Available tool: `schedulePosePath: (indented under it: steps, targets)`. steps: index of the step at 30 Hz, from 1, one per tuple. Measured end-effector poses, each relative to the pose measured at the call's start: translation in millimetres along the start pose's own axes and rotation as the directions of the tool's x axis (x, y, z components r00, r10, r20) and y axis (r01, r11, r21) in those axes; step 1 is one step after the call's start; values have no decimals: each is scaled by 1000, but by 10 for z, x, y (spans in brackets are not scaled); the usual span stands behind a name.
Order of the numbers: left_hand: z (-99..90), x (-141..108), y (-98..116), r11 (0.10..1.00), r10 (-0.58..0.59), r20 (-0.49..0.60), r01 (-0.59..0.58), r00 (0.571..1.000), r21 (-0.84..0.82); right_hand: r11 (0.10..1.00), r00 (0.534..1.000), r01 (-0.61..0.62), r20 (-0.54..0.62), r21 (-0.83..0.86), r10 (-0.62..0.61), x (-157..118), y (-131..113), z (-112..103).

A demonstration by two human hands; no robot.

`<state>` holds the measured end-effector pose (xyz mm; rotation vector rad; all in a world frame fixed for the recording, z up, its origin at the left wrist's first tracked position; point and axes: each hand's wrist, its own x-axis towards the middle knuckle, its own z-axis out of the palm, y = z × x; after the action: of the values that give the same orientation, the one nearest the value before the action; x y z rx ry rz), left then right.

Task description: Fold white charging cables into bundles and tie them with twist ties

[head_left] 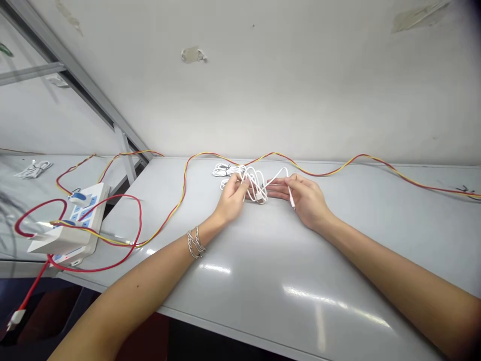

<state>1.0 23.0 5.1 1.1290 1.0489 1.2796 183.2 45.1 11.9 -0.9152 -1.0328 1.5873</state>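
A tangled bundle of white cable lies in loose loops on the grey table top, between my two hands. My left hand is closed on several of the loops, and its wrist carries silver chain bracelets. My right hand pinches a strand of the cable near a slim white plug, whose tip points down toward the table. Part of the bundle is hidden behind my left fingers.
A white power strip with plugs in it stands at the left, tangled in a red cable. A red-and-yellow twisted wire runs along the table's back edge. Another white cable lies at far left, beyond a metal frame.
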Motion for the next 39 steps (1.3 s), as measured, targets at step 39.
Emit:
schedulePosePath:
  steps: [39]
  targets:
    - [-44, 33, -42, 982, 7, 67, 5, 998, -190, 939, 984, 88, 173, -334, -30, -9, 127, -2]
